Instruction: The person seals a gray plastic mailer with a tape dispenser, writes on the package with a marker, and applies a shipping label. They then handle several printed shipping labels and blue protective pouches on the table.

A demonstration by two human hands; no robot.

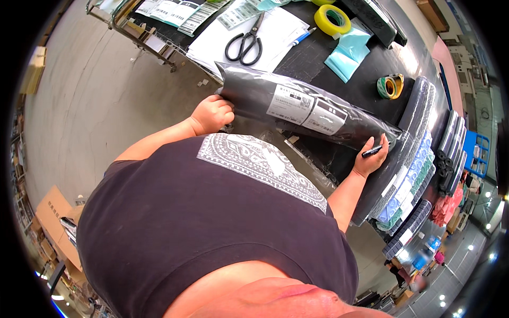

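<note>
A long dark grey plastic-wrapped parcel (249, 95) with white printed labels lies slantwise in front of me, over the table's near edge. My left hand (213, 113) is closed on the loose plastic at its left end. At the other end, my right hand (373, 155) supports the parcel with its fingers against the near side. A short black pen (371, 151) is held in that same hand. Part of the right fingers is hidden behind the parcel's end.
Black-handled scissors (245, 44) lie on white paper sheets (212, 43) beyond the parcel. Yellow tape rolls (333, 20), light-blue plastic film (348, 53) and a tape dispenser (391, 86) sit on the black table (297, 63). Wrapped rolls (416, 116) are stacked at the right.
</note>
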